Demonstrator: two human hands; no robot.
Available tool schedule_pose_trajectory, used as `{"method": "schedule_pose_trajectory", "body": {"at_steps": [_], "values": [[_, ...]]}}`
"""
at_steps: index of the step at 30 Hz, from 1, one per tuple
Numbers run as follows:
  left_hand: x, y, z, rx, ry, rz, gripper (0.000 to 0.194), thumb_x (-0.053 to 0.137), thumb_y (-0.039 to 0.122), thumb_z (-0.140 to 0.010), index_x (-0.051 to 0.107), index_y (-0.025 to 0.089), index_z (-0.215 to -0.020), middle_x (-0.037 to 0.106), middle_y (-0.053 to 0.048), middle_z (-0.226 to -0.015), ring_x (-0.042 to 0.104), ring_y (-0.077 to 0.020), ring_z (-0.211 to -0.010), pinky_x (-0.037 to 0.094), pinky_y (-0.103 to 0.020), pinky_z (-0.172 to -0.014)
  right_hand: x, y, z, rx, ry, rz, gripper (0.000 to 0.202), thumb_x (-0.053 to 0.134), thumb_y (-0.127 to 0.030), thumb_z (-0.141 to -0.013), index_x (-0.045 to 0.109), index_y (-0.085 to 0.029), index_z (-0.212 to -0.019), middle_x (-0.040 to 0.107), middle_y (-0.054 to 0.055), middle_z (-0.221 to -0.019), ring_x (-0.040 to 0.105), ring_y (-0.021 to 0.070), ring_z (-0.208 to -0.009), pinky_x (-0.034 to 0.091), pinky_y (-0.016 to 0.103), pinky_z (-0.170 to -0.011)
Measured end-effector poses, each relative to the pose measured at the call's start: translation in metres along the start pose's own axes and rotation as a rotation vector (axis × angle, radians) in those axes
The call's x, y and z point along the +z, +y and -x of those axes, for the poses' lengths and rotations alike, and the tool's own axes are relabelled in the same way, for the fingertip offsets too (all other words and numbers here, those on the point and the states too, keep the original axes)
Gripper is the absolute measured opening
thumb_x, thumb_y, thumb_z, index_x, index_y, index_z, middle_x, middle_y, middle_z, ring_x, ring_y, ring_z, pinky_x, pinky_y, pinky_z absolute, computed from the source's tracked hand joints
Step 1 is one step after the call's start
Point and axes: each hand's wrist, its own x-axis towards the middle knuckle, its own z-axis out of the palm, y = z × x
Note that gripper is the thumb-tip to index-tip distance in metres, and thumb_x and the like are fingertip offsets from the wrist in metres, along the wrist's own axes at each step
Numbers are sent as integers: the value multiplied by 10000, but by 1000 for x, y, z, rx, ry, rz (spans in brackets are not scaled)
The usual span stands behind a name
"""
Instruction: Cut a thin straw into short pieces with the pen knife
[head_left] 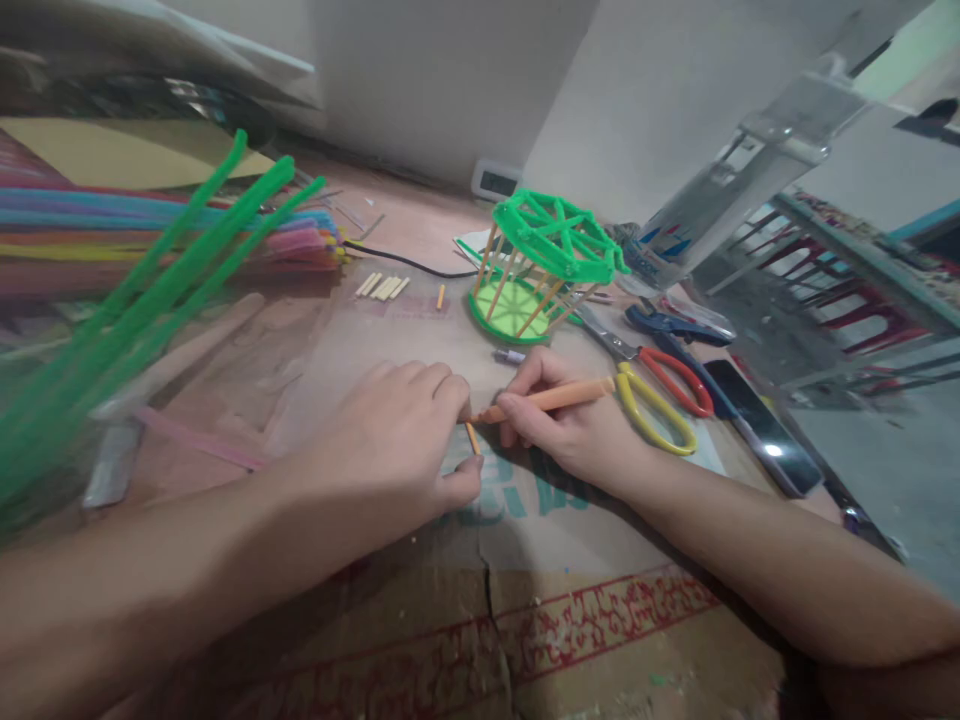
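Slim orange stick (472, 437) sits low in front of you, above a pale sheet (330, 350), its ends between the thumb and forefinger of your left hand (401, 425), which are parted only by its length. Your right hand (559, 410) has its fingers closed round an orange marker pen (577, 393), tip at or very near the stick's upper end. Large teal characters (487, 490) on the sheet are partly covered by your hands; you can't make them out. Beyond lie short pale sticks (382, 287) and, beside the green fuzzy-wire drum with thin wooden bars (555, 235), another short orange stick (441, 297). Right of the drum, a tall clear plastic container (720, 185) bears a red-and-blue mark with blurred lettering; its contents can't be told. Nearer you are scissors with one red and one yellow handle (655, 415).
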Motion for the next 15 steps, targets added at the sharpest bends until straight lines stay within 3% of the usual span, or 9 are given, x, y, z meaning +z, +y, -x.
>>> {"method": "schedule_pose_trajectory", "body": {"at_steps": [15], "values": [[-1, 4, 2, -59, -63, -22, 186, 564, 343, -864, 640, 189, -934, 653, -79, -875, 619, -295, -839, 440, -435, -786, 0, 0, -1, -18, -34, -25, 253, 702, -350, -932, 510, -234, -815, 682, -6, -602, 600, 119, -500, 439, 214, -488]]}}
